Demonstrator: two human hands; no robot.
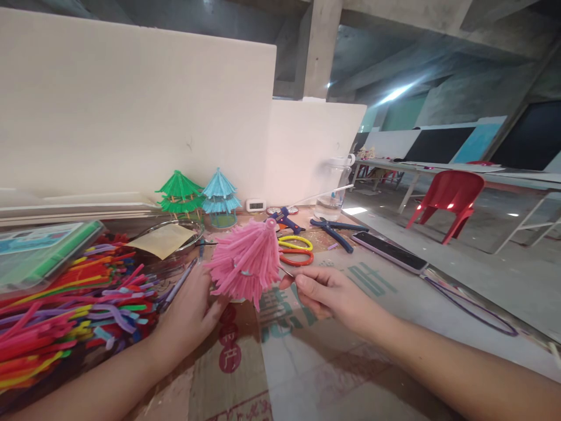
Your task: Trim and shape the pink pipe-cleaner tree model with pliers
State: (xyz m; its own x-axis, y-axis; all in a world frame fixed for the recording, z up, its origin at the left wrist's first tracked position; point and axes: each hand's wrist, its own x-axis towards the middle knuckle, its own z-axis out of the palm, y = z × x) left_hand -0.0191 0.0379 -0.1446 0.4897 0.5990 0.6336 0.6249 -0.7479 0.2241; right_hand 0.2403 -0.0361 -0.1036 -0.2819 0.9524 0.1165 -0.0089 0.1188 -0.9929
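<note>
A pink two-tiered pavilion (248,257) made of fuzzy pipe cleaners tilts to the right above the table. My left hand (193,307) is closed round its lower left side; the pavilion hides some of the fingers. With thumb and fingertips my right hand (322,289) pinches a thin dark metal tool (287,272), whose tip reaches the pavilion's right edge. Most of that tool is covered by the fingers, so its kind is unclear. Behind stand a green pavilion (177,196) and a light blue pavilion (219,199) of the same form.
Bundled pipe cleaners (87,310) and a plastic case (48,251) fill the left side. Beyond my hands lie scissors (298,257), a glue gun (287,221), pliers (335,227) and a phone (390,251). A water bottle (333,187) stands by the white partition (131,111).
</note>
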